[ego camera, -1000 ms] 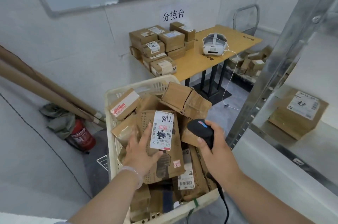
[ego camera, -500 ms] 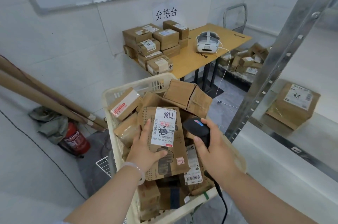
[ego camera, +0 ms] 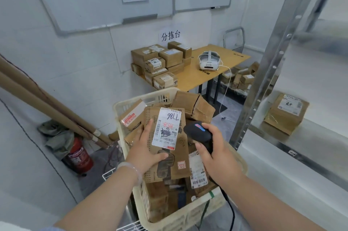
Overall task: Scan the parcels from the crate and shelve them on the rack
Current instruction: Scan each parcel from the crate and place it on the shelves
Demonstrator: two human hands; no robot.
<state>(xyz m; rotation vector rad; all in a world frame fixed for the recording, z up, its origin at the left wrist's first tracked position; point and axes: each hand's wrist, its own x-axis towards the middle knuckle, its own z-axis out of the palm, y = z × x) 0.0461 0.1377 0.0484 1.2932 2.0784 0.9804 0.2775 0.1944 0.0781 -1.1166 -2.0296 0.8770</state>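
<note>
While my left hand point(ego camera: 146, 152) gripped the flat parcel point(ego camera: 165, 144) above the crate point(ego camera: 190, 215), its long axis ran away from me, label up. My right hand point(ego camera: 216, 155), clenched around the scanner point(ego camera: 198, 133), sat just right of that label point(ego camera: 166, 129). Beyond the crate's right rim, the rack point(ego camera: 267, 72) shelf lay open.

Small print on the white label point(ego camera: 167, 128) of the held parcel point(ego camera: 166, 155): too fine to read, apart from large handwritten digits. Lower parcels in the crate point(ego camera: 188, 215): mostly covered by upper ones. Handle of the scanner point(ego camera: 198, 132): hidden inside the right hand point(ego camera: 216, 157). Rack point(ego camera: 263, 83): cut off at top and right edge, upper shelf blurred. Papers on the whiteboard point(ego camera: 94, 4): blurred, unreadable. Both forearms: cut by bottom edge.
</note>
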